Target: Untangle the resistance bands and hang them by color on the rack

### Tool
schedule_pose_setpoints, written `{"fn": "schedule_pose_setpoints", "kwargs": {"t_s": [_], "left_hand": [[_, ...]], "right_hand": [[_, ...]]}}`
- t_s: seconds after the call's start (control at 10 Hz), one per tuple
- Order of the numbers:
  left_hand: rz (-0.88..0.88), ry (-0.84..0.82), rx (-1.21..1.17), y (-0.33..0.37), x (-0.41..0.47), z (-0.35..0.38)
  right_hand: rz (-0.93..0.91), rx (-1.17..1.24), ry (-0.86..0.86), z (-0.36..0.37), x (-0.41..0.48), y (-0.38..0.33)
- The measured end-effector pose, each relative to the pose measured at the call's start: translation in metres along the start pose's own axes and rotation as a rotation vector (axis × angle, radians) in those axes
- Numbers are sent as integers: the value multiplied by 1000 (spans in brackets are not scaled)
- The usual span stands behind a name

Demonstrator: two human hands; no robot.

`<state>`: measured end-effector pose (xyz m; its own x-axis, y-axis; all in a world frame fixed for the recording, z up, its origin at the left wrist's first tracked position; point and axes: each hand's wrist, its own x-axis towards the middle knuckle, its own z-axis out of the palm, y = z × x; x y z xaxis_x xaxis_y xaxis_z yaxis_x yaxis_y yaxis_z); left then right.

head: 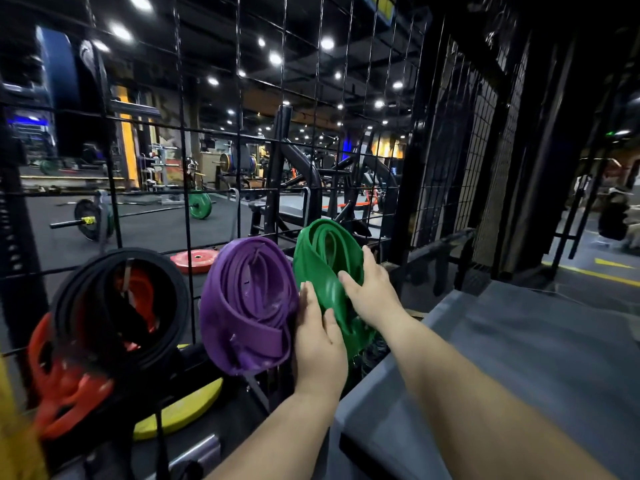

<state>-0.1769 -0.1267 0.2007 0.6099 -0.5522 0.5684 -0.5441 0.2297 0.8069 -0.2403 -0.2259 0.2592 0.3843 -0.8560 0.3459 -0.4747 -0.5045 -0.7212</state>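
In the head view, the looped bundle of green rubber resistance bands (322, 258) sits against the black wire-grid rack (239, 140), between the two hands. The right hand (367, 289) grips its right edge, thumb in front and fingers curled behind. The left hand (320, 337) lies straight-fingered along its left edge, thumb on the green. Just left of that hand hangs the coil of purple rubber bands (242, 306), and farther left the black bands (114, 296).

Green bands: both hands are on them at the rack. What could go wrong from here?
The green bands hang in loose overlapping loops; a tug from the right hand could slip some off the rack. The left hand presses against the purple bands and may drag them along. Orange bands sit inside the black bands, so colours may end up mixed.
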Motion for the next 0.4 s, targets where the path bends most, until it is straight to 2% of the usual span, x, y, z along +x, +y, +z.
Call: {"fn": "schedule_pose_setpoints", "kwargs": {"t_s": [0.1,0.2,0.3,0.4], "left_hand": [[9,-31,-73,-3,-16,-4],[6,-49,-57,-10,-28,-5],[-1,-36,-25,-15,-46,-4],[-138,-11,-67,-6,-44,0]], "right_hand": [[68,18,-7,1,-9,5],[170,41,-87,1,-13,13],[195,25,-144,2,-31,21],[229,-36,-108,-2,-37,23]]}}
